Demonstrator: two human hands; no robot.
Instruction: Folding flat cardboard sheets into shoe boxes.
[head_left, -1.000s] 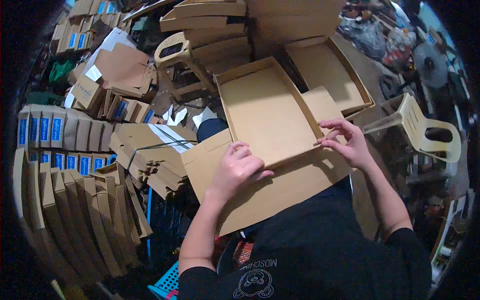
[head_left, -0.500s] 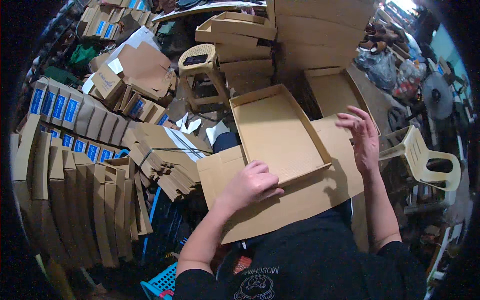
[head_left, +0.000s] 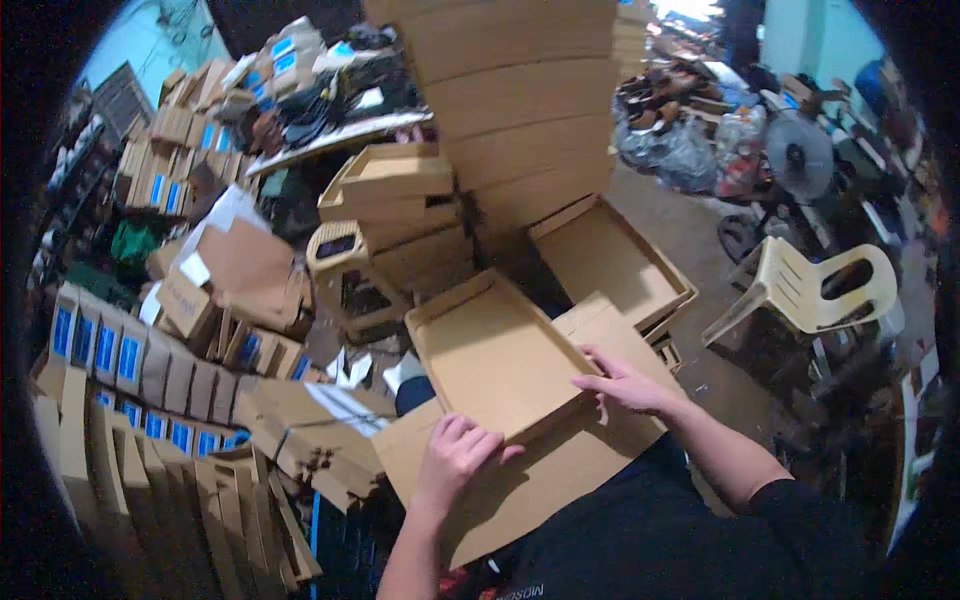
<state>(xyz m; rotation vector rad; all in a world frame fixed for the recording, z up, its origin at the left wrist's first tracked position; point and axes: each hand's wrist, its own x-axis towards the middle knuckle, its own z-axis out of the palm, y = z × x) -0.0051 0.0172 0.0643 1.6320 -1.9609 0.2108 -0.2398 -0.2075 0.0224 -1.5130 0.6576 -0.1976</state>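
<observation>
A shallow open cardboard tray [head_left: 500, 350] lies tilted across a flat cardboard sheet [head_left: 545, 495] in front of me. My left hand [head_left: 458, 458] is closed on the tray's near left corner, fingers curled over the edge. At the near right corner, my right hand [head_left: 622, 382] holds the side wall, its thumb over the rim and its other fingers partly hidden. Beyond it, to the right, a second open cardboard tray [head_left: 600, 255] rests on what look like more trays.
A tall cardboard stack [head_left: 520, 110] rises at the back. Near a beige stool [head_left: 340, 270] stand more trays [head_left: 395, 175]. Tied flat cardboard [head_left: 310, 430] and rows of boxes [head_left: 130, 360] fill the left. A plastic chair [head_left: 820, 290] and a fan [head_left: 800, 150] stand right.
My right hand has come down from the air onto the tray's right wall. The left hand stays at the near left corner. The whole view has shifted, showing more of the room's back.
</observation>
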